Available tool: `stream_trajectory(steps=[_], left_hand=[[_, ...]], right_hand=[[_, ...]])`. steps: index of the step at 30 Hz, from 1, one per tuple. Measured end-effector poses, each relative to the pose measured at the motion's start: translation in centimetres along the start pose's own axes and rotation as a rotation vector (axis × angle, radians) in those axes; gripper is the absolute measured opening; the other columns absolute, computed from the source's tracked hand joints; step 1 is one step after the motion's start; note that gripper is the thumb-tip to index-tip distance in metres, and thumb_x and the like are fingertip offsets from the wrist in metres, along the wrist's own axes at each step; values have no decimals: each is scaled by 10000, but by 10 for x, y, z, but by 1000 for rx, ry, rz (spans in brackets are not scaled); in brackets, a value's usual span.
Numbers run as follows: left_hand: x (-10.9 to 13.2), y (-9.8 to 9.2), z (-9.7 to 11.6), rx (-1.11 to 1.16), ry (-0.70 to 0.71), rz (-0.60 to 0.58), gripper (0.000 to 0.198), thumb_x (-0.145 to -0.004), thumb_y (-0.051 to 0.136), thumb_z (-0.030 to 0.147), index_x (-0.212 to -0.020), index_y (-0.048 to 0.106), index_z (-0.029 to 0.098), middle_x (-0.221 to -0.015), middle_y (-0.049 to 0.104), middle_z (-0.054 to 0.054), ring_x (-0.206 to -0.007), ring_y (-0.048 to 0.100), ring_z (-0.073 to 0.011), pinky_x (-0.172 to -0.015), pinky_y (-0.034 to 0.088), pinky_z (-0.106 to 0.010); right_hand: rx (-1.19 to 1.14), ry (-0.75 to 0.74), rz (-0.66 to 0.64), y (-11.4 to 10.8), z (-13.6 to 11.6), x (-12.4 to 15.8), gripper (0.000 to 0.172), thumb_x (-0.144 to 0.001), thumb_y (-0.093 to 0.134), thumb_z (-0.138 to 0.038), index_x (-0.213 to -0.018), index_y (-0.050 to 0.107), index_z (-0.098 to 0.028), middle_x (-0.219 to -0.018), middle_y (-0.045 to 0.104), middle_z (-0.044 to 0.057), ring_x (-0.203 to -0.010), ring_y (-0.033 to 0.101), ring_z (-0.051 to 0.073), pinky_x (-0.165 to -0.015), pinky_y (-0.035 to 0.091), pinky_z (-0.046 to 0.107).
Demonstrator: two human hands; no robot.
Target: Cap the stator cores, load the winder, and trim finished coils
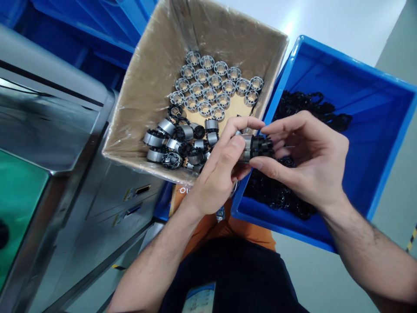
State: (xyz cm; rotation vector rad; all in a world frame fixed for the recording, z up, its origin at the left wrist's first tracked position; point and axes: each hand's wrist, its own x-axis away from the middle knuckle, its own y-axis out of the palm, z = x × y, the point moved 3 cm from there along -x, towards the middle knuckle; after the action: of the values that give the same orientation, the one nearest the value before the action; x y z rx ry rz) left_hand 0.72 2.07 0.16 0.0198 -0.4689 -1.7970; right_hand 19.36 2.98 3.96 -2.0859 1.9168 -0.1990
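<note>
Between my two hands is a motor stator core [248, 142], a silvery metal ring with a black plastic insulator [261, 147] at its right end. My left hand [219, 168] is closed round the metal part. From the right, the thumb and forefinger of my right hand [304, 152] pinch the black insulator, which looks seated against the metal or close to it. Below lies a plastic-lined cardboard box [143, 87]. Bare stator cores [202, 77] stand in rows there, and cores with black insulators [174, 139] lie heaped near its front.
A blue bin [361, 174] at the right holds piles of black plastic parts [283, 195], partly behind my right hand. A steel machine [107, 187] with a green surface [22, 200] stands at the left. More blue bins [87, 30] are behind it.
</note>
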Motion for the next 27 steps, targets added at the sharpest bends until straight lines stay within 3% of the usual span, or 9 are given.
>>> stream_trajectory(steps=[3, 8, 16, 19, 22, 25, 27], left_hand=[[0, -1, 0, -2, 0, -10, 504, -1175, 668, 787, -1401, 763, 347, -936, 665, -30, -639, 527, -164, -493, 479, -325], [2, -2, 0, -13, 4, -27, 463, -1202, 645, 757, -1437, 757, 374, -937, 675, -22, -639, 563, -157, -503, 507, -304], [2, -1, 0, -24, 6, -33, 488, -1191, 650, 784, -1441, 755, 378, -961, 711, -29, -641, 610, -171, -535, 541, -336], [6, 0, 0, -32, -3, -63, 474, -1218, 625, 758, -1489, 748, 390, -1013, 741, -30, -674, 639, -179, -642, 611, -370], [9, -3, 3, -76, 75, -86, 416, -1224, 685, 672, -1519, 758, 388, -1163, 773, -41, -826, 719, -202, -852, 683, -417], [1, -19, 6, -187, 136, -68, 522, -1160, 799, 677, -1589, 725, 389, -1180, 785, -53, -933, 777, -250, -901, 687, -431], [-13, -33, 10, -317, 177, -2, 544, -1112, 856, 687, -1522, 730, 352, -1168, 785, -62, -985, 779, -272, -934, 684, -433]], right_hand=[[-19, -34, -2, 1, 2, 1, 367, -914, 1123, -472, -1197, 911, -373, -1066, 814, -12, -779, 705, 176, -684, 704, 375], [-112, 12, -83, 0, 2, 1, 369, -862, 1134, -338, -1161, 919, -359, -1179, 834, 10, -874, 787, 203, -687, 748, 379], [-58, 8, -45, -5, 0, -1, 366, -839, 1140, -334, -1140, 940, -392, -1107, 844, 5, -844, 777, 229, -685, 759, 441], [-22, -18, -44, -2, -3, 2, 373, -830, 1162, -380, -1134, 950, -415, -1084, 836, 14, -868, 763, 250, -682, 747, 459], [-25, -30, -55, -1, -4, 1, 341, -857, 1153, -468, -1134, 960, -421, -1045, 832, -3, -807, 718, 222, -671, 712, 433], [-60, -5, -85, -16, 10, -15, 359, -873, 1146, -476, -1178, 973, -398, -1054, 845, -4, -820, 711, 206, -684, 673, 394], [-5, -13, 25, -40, 30, -34, 400, -874, 1148, -402, -1230, 970, -365, -1111, 859, 20, -905, 715, 210, -760, 659, 379]])
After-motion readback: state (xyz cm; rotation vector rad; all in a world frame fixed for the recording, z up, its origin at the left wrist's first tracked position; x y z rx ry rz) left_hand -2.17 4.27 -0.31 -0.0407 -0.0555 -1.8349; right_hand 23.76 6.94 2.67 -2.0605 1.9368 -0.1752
